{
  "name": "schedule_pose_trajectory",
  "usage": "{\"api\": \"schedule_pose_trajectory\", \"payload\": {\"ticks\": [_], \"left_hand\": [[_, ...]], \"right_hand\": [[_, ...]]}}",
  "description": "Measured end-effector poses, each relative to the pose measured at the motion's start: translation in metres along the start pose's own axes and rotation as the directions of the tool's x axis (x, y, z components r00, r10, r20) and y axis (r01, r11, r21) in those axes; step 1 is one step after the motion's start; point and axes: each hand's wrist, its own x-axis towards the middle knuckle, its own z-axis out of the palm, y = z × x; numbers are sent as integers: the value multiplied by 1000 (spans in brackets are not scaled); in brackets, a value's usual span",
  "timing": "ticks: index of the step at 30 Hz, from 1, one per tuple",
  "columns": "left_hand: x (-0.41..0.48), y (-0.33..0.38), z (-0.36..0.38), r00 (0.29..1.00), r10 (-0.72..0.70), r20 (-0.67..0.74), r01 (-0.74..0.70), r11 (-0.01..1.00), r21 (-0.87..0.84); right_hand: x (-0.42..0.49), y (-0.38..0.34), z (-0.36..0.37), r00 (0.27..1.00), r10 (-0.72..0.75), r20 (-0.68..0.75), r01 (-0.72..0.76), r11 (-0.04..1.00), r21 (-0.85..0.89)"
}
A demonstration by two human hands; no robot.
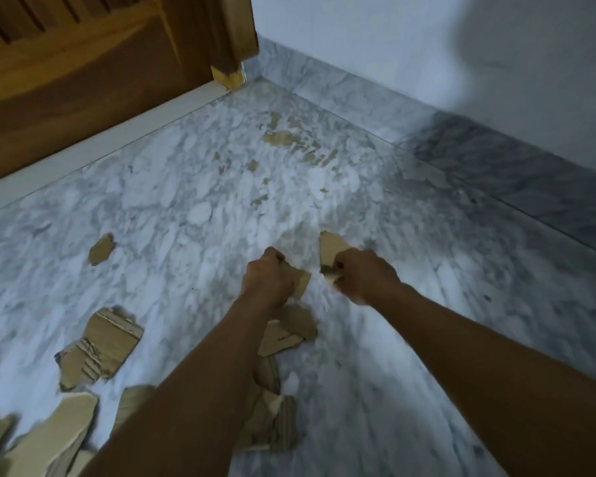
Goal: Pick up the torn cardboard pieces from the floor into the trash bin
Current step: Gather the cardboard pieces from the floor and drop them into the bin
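Both my arms reach out over a grey marble floor. My left hand grips a torn brown cardboard piece that sticks out to its right. My right hand grips another torn cardboard piece, which points upward. Several more torn pieces lie on the floor: a large one at the left, a small one farther off, one under my left forearm, and more near the bottom. No trash bin is in view.
A wooden door with a white threshold stands at the upper left. A white wall with a marble skirting runs along the right. Brownish stains mark the far floor.
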Motion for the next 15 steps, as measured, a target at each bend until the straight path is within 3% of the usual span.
{"api": "schedule_pose_trajectory", "payload": {"ticks": [5, 10, 13, 15], "left_hand": [[4, -1, -4, 993, -110, 40, 110, 994, 5], [11, -7, -5, 993, -103, 51, 104, 994, -16], [11, -4, -3, 991, -109, 76, 112, 993, -34], [10, -3, -2, 990, -109, 85, 114, 992, -49]], "right_hand": [[19, -6, -30, 981, 90, -172, -27, 940, 339], [43, -14, -15, 980, 198, -37, -188, 965, 185], [46, -20, 5, 962, 248, -114, -215, 946, 245], [49, -22, 9, 959, 276, -59, -247, 923, 295]]}}
